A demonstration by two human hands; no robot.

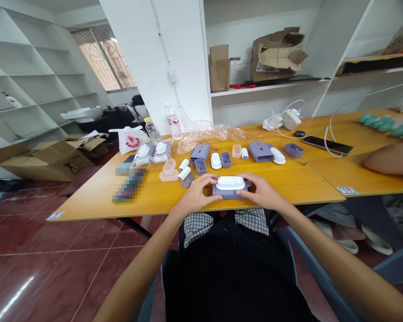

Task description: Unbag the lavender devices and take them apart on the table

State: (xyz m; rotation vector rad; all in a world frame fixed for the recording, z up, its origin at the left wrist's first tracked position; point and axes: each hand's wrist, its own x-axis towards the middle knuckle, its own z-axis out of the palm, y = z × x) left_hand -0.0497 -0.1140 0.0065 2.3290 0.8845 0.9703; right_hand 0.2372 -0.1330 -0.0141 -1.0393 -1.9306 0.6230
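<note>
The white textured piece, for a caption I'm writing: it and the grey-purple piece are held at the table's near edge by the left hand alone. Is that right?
Not quite. The head view shows the left hand and the right hand both holding them. The white textured piece and the grey-purple piece are indeed at the table's near edge.

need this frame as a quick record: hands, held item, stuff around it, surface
left_hand: left hand, gripping the left end of the purple-grey case
right_hand: right hand, gripping its right end
held_with_case: white ridged piece; whether fixed to the case, cannot tell
beyond_hands: white slotted piece beside small purple-grey cup
left_of_those: white cylinders, pale pink tray
far_right: phone with white cable across it
surface: yellow-brown table
</note>
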